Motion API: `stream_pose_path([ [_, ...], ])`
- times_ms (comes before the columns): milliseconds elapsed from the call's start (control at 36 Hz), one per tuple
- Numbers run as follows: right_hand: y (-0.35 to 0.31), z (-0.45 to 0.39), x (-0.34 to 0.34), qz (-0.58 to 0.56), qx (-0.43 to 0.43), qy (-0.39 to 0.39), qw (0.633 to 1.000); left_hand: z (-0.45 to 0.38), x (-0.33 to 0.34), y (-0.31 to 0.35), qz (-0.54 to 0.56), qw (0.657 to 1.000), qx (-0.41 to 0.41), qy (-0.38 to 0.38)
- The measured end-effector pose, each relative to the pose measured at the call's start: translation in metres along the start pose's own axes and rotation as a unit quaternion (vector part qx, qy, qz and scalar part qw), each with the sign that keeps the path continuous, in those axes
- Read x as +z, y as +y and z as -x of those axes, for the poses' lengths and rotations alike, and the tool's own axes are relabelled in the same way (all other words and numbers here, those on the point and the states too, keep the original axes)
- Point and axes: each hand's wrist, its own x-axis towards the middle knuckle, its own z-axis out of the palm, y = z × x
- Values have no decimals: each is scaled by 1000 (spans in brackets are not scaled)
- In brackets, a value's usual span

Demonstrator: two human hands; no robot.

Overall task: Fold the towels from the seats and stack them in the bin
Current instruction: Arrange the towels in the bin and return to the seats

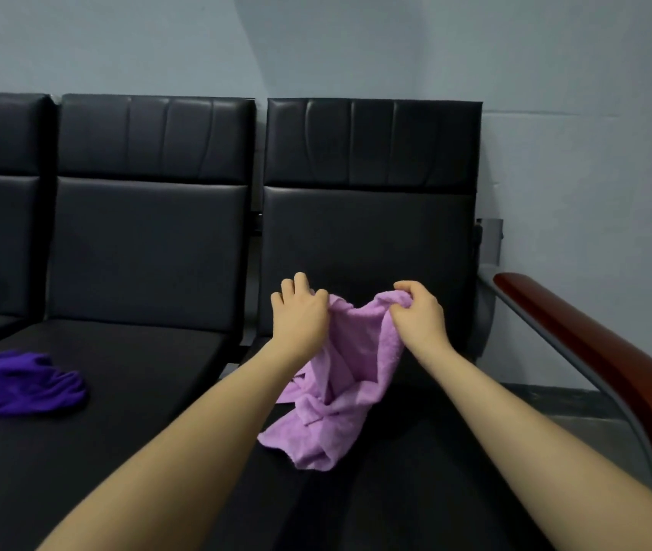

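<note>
Left hand (301, 312), right hand (419, 312) pinch lilac towel (340, 387) top edge, bunched; work out to corners, shake flat before folding.

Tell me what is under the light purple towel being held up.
Under the light purple towel is the black seat cushion of the right-hand chair; the towel's lower end rests on it. Both the left hand and right hand pinch its top edge. Whatever its folds cover is hidden.

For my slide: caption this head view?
Both hands lift a crumpled lilac terry towel above a black padded seat.
</note>
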Motion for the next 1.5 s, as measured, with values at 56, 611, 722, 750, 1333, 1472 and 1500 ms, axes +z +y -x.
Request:
stream_pose_path([
  [56,0,1,-1,-5,15,-18,1000,2,0,-5,-16,999,19,-23],
  [611,9,8,12,-31,22,89,995,10,-15,-31,257,953,-159,-23],
  [722,-4,2,7,-83,36,136,987,-1,-23,-32,347,918,-192,31],
  [750,-8,0,5,-97,29,146,984,-5,-26,-32,370,906,-201,45],
  [1333,-113,-50,-60,-170,-93,294,936,-79,-128,-21,515,794,-261,190],
  [1472,-114,-51,-74,-150,-100,297,938,-77,-136,-23,491,805,-264,203],
  [1500,-111,-50,-75,-146,-100,296,939,-74,-135,-23,489,809,-256,205],
])
